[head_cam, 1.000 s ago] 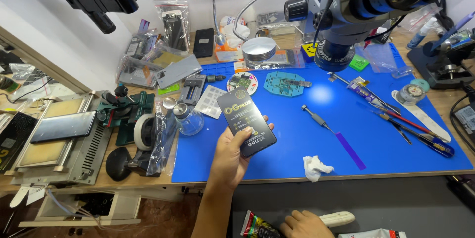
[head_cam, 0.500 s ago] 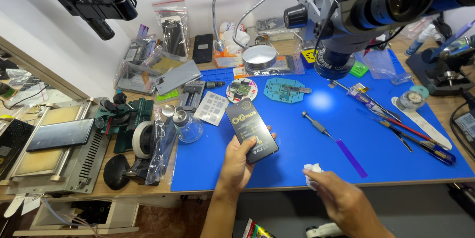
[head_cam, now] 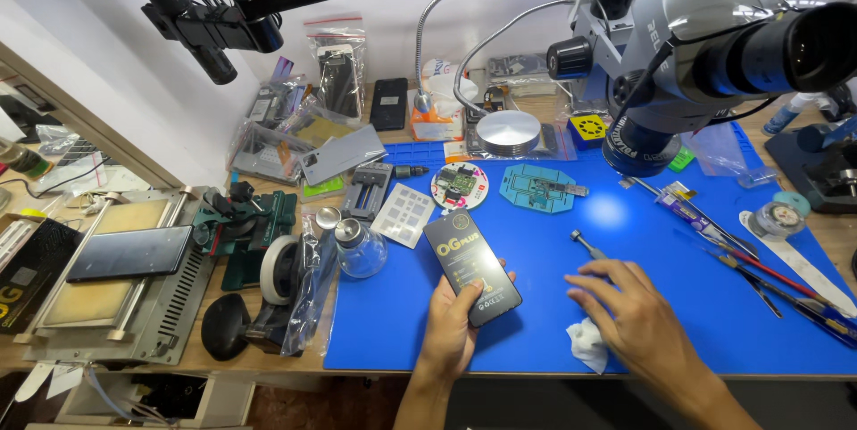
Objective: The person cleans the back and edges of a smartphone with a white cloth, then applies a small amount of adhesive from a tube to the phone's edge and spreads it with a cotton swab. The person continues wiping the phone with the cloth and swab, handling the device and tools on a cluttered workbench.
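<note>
My left hand (head_cam: 453, 327) holds a flat black rectangular package (head_cam: 470, 266) upright over the front of the blue work mat (head_cam: 696, 305). Over that mat my right hand (head_cam: 629, 314) lies with fingers spread. It covers most of a screwdriver whose metal tip (head_cam: 582, 241) sticks out beyond the fingers. A crumpled white wipe (head_cam: 589, 342) lies just under the right hand's heel. Whether the fingers grip the screwdriver I cannot tell.
A microscope head (head_cam: 714, 46) hangs over the mat's back right. A round circuit holder (head_cam: 460, 185) and a teal jig (head_cam: 540, 189) sit at the back. Tweezers and tools (head_cam: 759, 269) lie right. A glass bottle (head_cam: 360, 248), tape roll (head_cam: 284, 262) and a heating plate with a phone (head_cam: 129, 253) stand left.
My right hand rose from below the table edge, passed the white wipe and now reaches over the screwdriver. The left hand kept hold of the black package.
</note>
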